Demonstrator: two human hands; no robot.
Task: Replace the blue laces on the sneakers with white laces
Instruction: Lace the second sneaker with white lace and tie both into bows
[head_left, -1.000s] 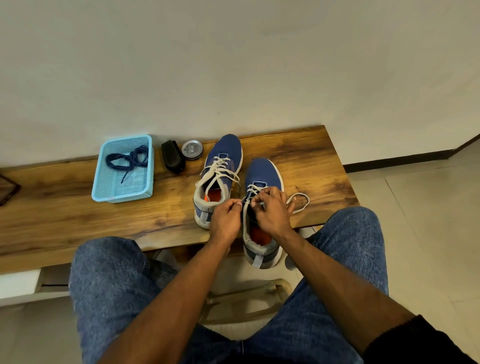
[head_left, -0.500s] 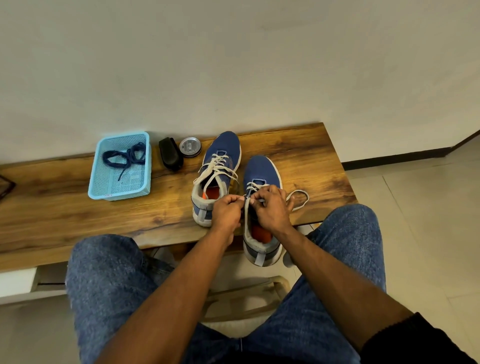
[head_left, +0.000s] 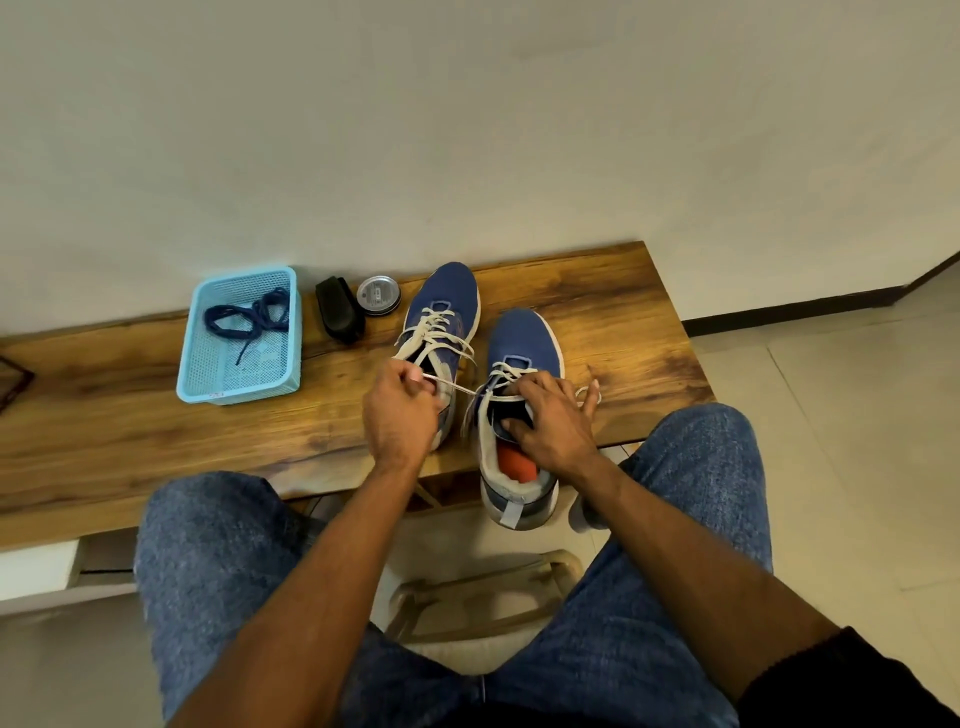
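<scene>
Head view looks down past two denim-covered knees to the near edge of the long brown wooden bench (head_left: 130, 447), where the nearer blue knit sneaker (head_left: 522, 343) sits with its heel overhanging. The step in hand looks like drawing a white flat lace (head_left: 457, 388) through an upper eyelet of this shoe. To do it well, I judge the pull should run level and sideways, the shoe pinned so it does not slide off the edge, and both ends kept even. The right hand (head_left: 553, 421) rests on the shoe's collar, thumb inside the opening, fingers spread loosely over the lacing; whether it pinches the lace I cannot tell. The left hand (head_left: 400, 410) is closed in a pinch on the lace, which runs taut to the shoe. Farther back stands the second blue sneaker (head_left: 444, 306), already laced white. Beyond it to the left, dark blue laces (head_left: 249, 317) lie in a light-blue plastic mesh basket (head_left: 195, 364).
</scene>
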